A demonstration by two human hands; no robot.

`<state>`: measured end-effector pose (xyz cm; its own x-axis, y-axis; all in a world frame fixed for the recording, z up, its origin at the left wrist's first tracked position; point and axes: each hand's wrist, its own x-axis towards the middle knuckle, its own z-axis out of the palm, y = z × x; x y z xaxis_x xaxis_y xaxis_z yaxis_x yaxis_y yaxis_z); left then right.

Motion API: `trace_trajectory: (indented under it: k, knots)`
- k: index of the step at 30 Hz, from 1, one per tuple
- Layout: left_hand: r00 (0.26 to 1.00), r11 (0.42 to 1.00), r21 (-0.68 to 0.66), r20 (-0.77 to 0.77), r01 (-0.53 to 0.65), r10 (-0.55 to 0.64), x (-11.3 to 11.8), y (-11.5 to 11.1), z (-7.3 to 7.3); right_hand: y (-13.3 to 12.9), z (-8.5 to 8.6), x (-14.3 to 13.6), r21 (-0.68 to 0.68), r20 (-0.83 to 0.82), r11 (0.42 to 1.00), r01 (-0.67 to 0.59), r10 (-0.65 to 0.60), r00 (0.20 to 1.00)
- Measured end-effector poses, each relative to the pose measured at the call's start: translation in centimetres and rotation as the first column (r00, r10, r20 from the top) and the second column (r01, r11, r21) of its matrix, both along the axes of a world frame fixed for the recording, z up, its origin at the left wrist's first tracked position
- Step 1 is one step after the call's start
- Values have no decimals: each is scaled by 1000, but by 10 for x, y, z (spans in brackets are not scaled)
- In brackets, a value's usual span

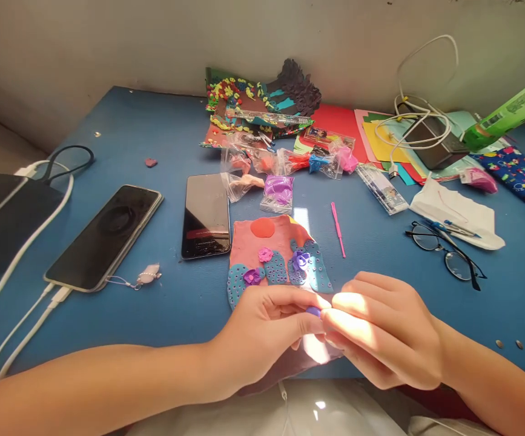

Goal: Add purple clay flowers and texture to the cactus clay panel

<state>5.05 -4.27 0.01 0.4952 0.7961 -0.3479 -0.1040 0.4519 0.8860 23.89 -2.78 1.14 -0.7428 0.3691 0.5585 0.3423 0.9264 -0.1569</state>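
Above the lower part of a clay picture [248, 237], my two hands meet at the fingertips. A small purple clay piece [313, 311] is pinched between the thumb and forefinger of my left hand [271, 321]. The fingers of my right hand [380, 327] are closed together and touch the same spot; whatever they hold is hidden. The picture has a pink ground, a red disc [262, 227], dotted blue-green cactus shapes [275, 268] and pink and purple flowers [301, 260]. A thin pink tool [337, 230] lies to its right.
Two phones [205, 215] [105, 236] lie at the left, one with white cables. Bagged clay [278, 190] sits behind the picture, near coloured paper [380, 139] and a decorated clay sheet [232, 121]. Glasses [446, 249] and white paper [462, 212] are at the right.
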Motion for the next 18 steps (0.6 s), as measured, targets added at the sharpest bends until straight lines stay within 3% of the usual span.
trace_trajectory:
  k: [8,14,18]
  knots:
    - [997,968,-251,66,-15,33,-4,2,-4,-4,0,2,-329,-5,944,-17,16,1000]
    - [986,929,-358,164,91,-33,-1,2,-6,-5,-16,-9,-314,-21,949,-10,3,1000]
    - [978,942,-310,196,129,-69,-1,1,-4,-1,-21,-8,-208,-82,978,-31,14,997]
